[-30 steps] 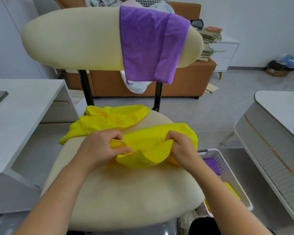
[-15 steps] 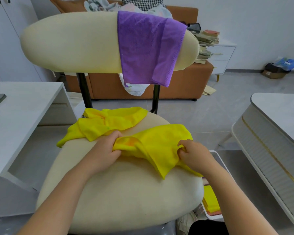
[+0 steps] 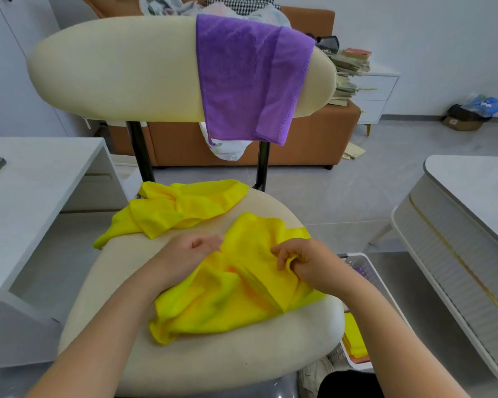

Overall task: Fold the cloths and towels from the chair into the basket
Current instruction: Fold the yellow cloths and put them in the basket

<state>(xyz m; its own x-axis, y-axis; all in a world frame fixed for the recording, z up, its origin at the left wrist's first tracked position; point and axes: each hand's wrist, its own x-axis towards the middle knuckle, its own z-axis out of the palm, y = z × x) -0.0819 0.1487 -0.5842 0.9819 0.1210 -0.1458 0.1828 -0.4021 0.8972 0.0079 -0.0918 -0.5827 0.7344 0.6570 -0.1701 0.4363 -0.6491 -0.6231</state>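
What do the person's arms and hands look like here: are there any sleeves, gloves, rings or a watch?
The left forearm and the right forearm are bare, and no sleeve reaches into view. The left hand and the right hand wear no gloves. No watch or bracelet shows on either wrist, and no ring shows on the fingers that can be seen.

On the chair (image 3: 112,70): two yellow cloths (image 3: 236,297) (image 3: 179,208), one purple towel (image 3: 247,79); beside it one basket (image 3: 367,264); two hands (image 3: 190,251) (image 3: 311,264).

Orange sofa (image 3: 314,145), stacked books (image 3: 352,67), white drawers (image 3: 377,94), blue bag (image 3: 486,103) on floor
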